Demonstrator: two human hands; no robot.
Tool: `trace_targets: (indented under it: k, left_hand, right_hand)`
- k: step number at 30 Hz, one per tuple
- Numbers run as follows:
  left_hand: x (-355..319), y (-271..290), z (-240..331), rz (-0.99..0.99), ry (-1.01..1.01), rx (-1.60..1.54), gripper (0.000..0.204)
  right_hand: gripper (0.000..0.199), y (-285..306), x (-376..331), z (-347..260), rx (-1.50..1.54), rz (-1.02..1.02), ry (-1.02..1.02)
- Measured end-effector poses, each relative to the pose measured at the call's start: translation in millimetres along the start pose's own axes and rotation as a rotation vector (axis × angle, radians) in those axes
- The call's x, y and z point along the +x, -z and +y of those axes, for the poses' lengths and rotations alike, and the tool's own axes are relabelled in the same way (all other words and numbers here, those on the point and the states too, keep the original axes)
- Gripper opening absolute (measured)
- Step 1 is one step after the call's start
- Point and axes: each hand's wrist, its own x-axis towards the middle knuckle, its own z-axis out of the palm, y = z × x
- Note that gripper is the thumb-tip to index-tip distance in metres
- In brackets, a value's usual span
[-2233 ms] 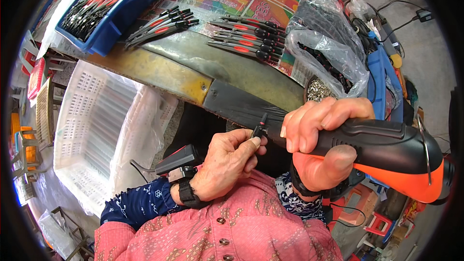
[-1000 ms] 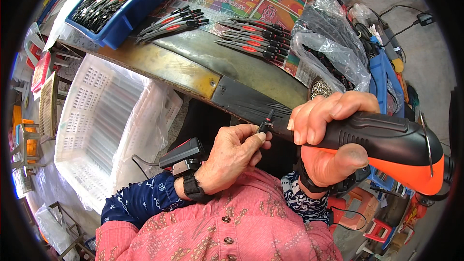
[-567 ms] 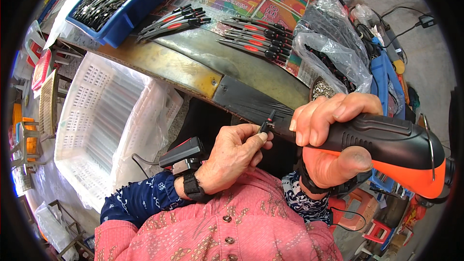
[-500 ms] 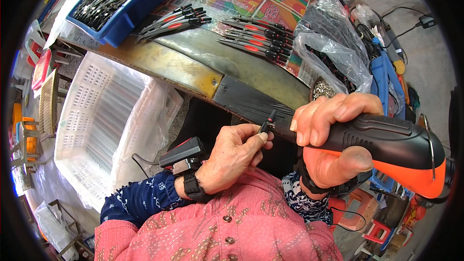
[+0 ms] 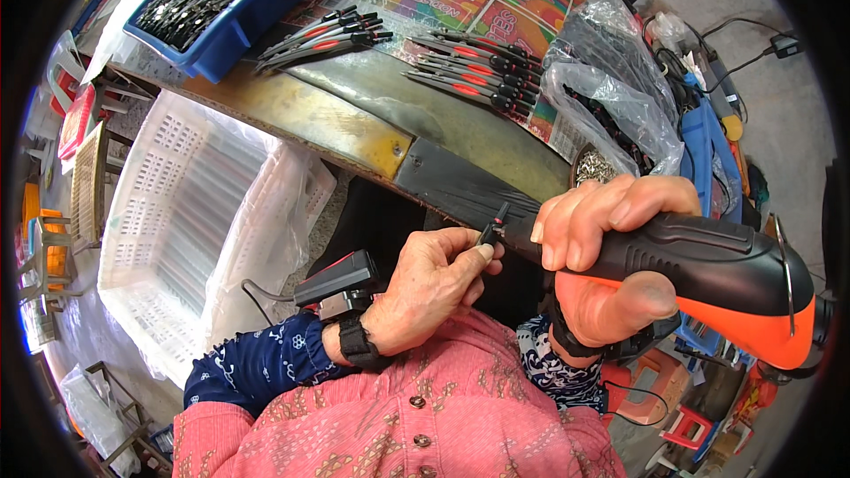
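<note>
Between the thumb and fingertips of my left hand [image 5: 432,280] is a small slender black part with a bit of red [image 5: 501,214]; most of it is hidden by the fingers. My right hand [image 5: 611,243] wraps round the front of a black and orange power screwdriver [image 5: 739,252], its thumb lying along the side. The tool's nose points left at the pinched part, and the two meet or nearly meet; I cannot tell which. Beyond the hands, a row of slender grey, red and black pieces [image 5: 474,75] lies on the workbench [image 5: 425,111], beside a smaller bunch [image 5: 323,35].
A blue bin [image 5: 217,57] full of similar pieces stands at the far left. Behind my right hand are a bowl of small screws [image 5: 595,166] and a clear plastic bag [image 5: 611,80]. A white plastic crate with a liner [image 5: 168,239] sits left, below the bench edge.
The bench and its pieces have shifted very slightly to the right in view. Both hands keep their holds, and the screwdriver stays at the small part.
</note>
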Motion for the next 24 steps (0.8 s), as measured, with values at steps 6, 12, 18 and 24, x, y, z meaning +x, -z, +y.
trace_targets:
  k: [6, 12, 18, 24]
  left_hand:
    - [4.3, -0.7, -6.1, 0.034, -0.061, -0.034, 0.018]
    - [3.6, -2.4, -8.1, 0.083, -0.103, -0.019, 0.017]
    - [3.4, -3.3, -7.3, 0.115, -0.129, 0.01, 0.019]
    - [4.6, -2.3, -8.2, 0.114, -0.14, 0.031, 0.02]
  right_hand:
    - [0.064, -17.1, 3.7, -6.5, -0.09, 0.128, -0.146]
    - [0.059, -21.1, 9.2, -5.3, -0.054, 0.126, -0.149]
    - [0.057, -20.1, 10.0, -3.9, -0.051, 0.101, -0.167]
    - [0.057, -19.0, 10.8, -3.0, -0.047, 0.099, -0.174]
